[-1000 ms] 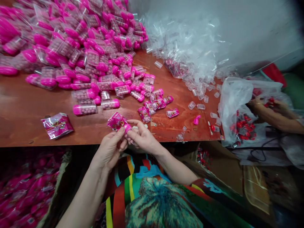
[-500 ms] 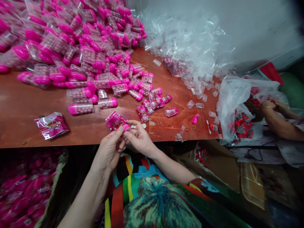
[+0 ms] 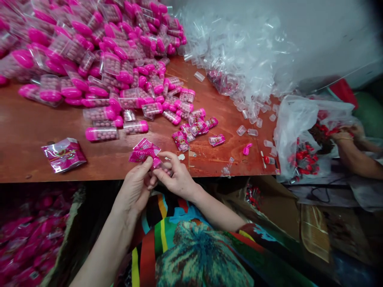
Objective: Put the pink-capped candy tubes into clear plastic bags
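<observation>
My left hand [image 3: 137, 181] is closed, pinching a shiny pink printed sachet [image 3: 144, 150] between thumb and fingers at the table's front edge. Beside it, my right hand [image 3: 178, 179] grips a clear tube of pink balls with a pink cap [image 3: 166, 170]. The tube's capped end is against the sachet's lower right side; whether it sits inside cannot be made out. My fingers hide part of both things. To the left lies a larger pink foil packet [image 3: 65, 154]. Beyond my hands are several small filled pink sachets [image 3: 180, 140].
A big heap of pink-capped tubes [image 3: 112, 63] covers the back left. Clear empty tubes [image 3: 239, 52] are piled at the back right. A box of pink packets [image 3: 32, 243] stands below left. At right, a co-worker's hand [image 3: 347, 133] reaches into a white plastic bag [image 3: 287, 119] with red-capped items.
The pink sachet has tilted and shifted slightly left. More of the tube of pink balls shows in my right hand. The co-worker's hand has moved a little right.
</observation>
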Tool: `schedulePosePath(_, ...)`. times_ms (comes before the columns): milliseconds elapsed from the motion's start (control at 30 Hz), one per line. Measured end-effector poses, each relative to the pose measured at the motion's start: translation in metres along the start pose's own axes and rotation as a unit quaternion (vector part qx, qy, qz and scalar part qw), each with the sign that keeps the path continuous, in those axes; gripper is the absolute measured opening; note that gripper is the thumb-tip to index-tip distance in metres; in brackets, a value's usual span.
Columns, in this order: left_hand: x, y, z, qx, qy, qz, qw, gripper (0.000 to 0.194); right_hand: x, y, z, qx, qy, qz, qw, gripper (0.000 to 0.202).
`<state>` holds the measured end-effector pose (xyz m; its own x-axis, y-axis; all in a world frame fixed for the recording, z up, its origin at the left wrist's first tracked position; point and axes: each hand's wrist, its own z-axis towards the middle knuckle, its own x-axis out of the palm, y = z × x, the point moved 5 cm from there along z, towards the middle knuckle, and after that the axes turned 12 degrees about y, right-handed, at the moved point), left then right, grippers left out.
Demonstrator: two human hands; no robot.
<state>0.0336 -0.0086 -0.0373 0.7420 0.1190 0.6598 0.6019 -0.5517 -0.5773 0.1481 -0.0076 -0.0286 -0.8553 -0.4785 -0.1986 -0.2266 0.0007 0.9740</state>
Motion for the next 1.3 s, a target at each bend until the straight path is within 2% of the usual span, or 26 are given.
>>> schedulePosePath(167, -0.002, -0.005, 0.006, 0.006, -0.034, 0.001, 0.999, 0.037, -0.004, 0.011, 0.001, -0.002, 0.030, -0.103, 0.994, 0.047)
schedulePosePath(267, -0.003, -0.013, 0.008, 0.058, -0.088, 0.024, 0.994, 0.035, -0.002, 0.014, 0.001, 0.019, 0.040, -0.164, 0.985, 0.055)
schedulePosePath(367, -0.004, -0.017, 0.005, 0.095, -0.122, 0.039, 0.987, 0.037, 0.001, 0.013, 0.000, 0.026, 0.033, -0.123, 0.992, 0.059)
schedulePosePath(533, 0.000, -0.006, 0.001, 0.024, -0.038, 0.014, 0.999, 0.043, 0.006, 0.003, 0.003, 0.004, 0.024, 0.046, 0.999, 0.051)
schedulePosePath(700, -0.002, -0.005, 0.000, 0.029, -0.006, 0.046, 0.999, 0.042, 0.009, -0.009, 0.009, 0.030, 0.015, 0.226, 0.974, 0.057)
schedulePosePath(767, -0.004, -0.005, 0.000, 0.037, -0.008, 0.066, 0.997, 0.041, 0.010, -0.012, 0.010, 0.045, 0.014, 0.260, 0.964, 0.056)
schedulePosePath(833, -0.005, -0.004, 0.000, 0.037, -0.018, 0.082, 0.996, 0.040, 0.009, -0.013, 0.008, 0.042, 0.009, 0.224, 0.974, 0.052)
schedulePosePath(933, -0.007, 0.001, -0.002, 0.027, -0.046, 0.087, 0.995, 0.037, 0.006, -0.012, 0.005, 0.021, -0.013, 0.102, 0.995, 0.047)
schedulePosePath(1000, -0.007, 0.003, -0.003, 0.029, -0.070, 0.079, 0.994, 0.038, 0.006, -0.013, 0.004, 0.023, -0.033, 0.061, 0.997, 0.046)
schedulePosePath(1067, -0.007, 0.005, -0.003, 0.028, -0.077, 0.061, 0.995, 0.040, 0.006, -0.015, 0.003, 0.030, -0.053, 0.068, 0.996, 0.046)
schedulePosePath(1133, -0.004, 0.006, -0.003, 0.014, -0.056, 0.039, 0.998, 0.041, 0.006, -0.017, 0.004, 0.034, -0.060, 0.087, 0.994, 0.045)
schedulePosePath(1300, -0.003, 0.005, -0.002, -0.002, -0.017, 0.022, 1.000, 0.034, 0.004, -0.012, 0.005, 0.016, -0.024, 0.110, 0.994, 0.046)
